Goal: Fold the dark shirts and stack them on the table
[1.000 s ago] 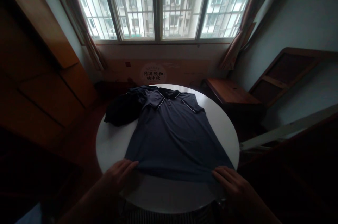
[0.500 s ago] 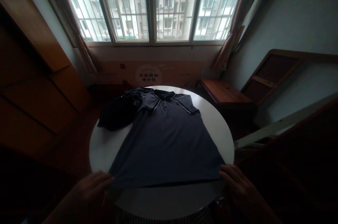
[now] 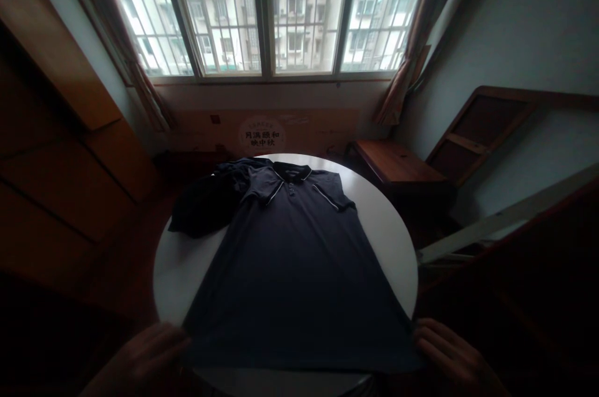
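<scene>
A dark navy polo shirt (image 3: pixel 299 272) lies front side up, its buttoned collar at the far end and its hem towards me. White piping edges the collar and sleeves. My left hand (image 3: pixel 150 350) is closed on the left hem corner, and my right hand (image 3: pixel 449 347) pinches the right corner. Between them the hem is stretched wide past the near edge of the round white table (image 3: pixel 390 228). Dim light hides the exact placing of my fingertips.
A heap of black clothing (image 3: pixel 206 200) sits at the table's far left, touching the shirt's sleeve. Beyond stand a low wooden table (image 3: pixel 397 160), a long printed box (image 3: pixel 196 128) beneath the window and wooden cabinets (image 3: pixel 60 185) at left.
Both hands have drawn the hem nearer to me and further apart. The shirt's body now looks longer and more taut; its collar end has stayed almost in place.
</scene>
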The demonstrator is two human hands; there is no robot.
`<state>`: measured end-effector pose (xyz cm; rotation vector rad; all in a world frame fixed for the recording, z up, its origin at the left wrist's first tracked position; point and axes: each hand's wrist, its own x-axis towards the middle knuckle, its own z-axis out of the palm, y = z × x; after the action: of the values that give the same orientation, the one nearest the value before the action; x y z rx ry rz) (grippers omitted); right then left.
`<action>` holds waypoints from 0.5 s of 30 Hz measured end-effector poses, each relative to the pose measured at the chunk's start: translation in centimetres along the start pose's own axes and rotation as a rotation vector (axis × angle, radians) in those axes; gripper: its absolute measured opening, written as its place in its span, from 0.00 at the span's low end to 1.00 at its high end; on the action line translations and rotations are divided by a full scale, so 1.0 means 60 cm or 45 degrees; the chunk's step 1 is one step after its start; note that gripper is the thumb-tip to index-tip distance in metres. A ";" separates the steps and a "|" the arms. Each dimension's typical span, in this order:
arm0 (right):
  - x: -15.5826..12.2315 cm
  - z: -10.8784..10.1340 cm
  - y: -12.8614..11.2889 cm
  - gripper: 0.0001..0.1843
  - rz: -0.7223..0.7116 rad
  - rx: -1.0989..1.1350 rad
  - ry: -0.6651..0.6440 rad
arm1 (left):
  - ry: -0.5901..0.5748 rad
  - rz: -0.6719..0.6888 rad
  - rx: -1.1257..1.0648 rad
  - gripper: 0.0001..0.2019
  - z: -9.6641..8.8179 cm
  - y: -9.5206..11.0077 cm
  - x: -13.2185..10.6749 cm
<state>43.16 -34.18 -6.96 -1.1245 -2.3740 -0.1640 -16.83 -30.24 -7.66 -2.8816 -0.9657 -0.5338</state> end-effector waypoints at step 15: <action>0.211 0.032 -0.019 0.16 -0.056 0.266 -0.226 | 0.017 -0.836 -0.358 0.17 -0.032 -0.048 0.195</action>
<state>34.84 -25.58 -2.29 -1.0250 -2.5028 0.1722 -10.45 -21.51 -2.05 -2.7162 -1.9904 -0.7699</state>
